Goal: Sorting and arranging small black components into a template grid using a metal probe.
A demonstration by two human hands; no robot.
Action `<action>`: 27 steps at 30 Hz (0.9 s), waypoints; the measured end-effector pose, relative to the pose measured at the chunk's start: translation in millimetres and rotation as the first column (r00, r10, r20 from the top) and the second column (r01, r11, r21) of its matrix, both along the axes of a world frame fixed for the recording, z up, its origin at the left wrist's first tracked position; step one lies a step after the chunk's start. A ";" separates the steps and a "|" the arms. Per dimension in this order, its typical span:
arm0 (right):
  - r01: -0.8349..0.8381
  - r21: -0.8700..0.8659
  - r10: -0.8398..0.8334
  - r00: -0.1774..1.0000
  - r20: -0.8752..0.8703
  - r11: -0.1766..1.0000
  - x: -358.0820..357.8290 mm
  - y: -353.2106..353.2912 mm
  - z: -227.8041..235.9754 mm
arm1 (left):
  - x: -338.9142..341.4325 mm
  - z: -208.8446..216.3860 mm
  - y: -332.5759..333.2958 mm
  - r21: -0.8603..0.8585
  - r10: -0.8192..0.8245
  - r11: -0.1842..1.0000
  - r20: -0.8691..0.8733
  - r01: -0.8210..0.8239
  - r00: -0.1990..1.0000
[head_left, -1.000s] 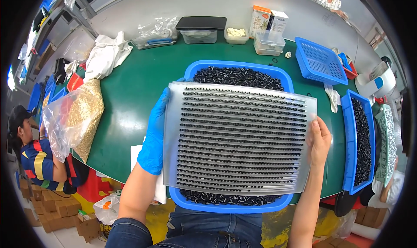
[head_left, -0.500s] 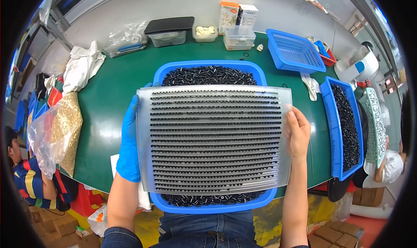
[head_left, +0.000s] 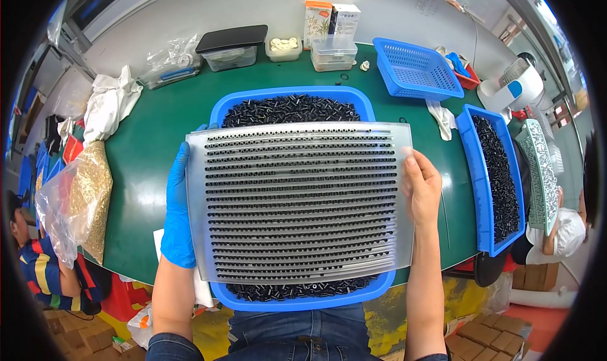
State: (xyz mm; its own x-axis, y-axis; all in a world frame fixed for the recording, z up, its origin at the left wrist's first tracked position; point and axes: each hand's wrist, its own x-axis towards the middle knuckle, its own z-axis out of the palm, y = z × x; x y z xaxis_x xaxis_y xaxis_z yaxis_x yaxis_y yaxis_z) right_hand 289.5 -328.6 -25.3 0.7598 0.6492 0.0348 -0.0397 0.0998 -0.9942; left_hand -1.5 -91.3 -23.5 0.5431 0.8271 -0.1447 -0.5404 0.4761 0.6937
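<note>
A translucent grooved plate (head_left: 198, 196) is held up in front of me, its parallel rows filled with small black tube-like pieces (head_left: 297, 204). Some grooves have gaps, mostly toward their right ends. My left hand (head_left: 179, 218), in a blue glove, grips the plate's left edge, with most of its fingers hidden behind it. On the right edge, my bare right hand (head_left: 422, 185) holds with the thumb in front and fingers curled at the side. Below the plate stands a blue tub (head_left: 288, 93) of loose black pieces (head_left: 291, 112); the plate covers its middle.
At right are a long blue bin (head_left: 485, 231) of black pieces and a blue perforated basket (head_left: 414, 89). Clear plastic boxes (head_left: 333, 54) line the back of the green table (head_left: 152, 190). A bag of golden grains (head_left: 91, 190) stands left. Other people sit at both sides.
The whole view has shifted, so the table and plate appear farther left. The plate is tilted slightly differently. Both hands keep their hold on its edges.
</note>
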 end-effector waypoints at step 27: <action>0.006 -0.010 -0.006 1.000 0.024 1.000 3.4 -2.0 -3.2 | -4.1 -1.7 -0.5 -0.002 -0.082 0.997 0.034 0.082 0.996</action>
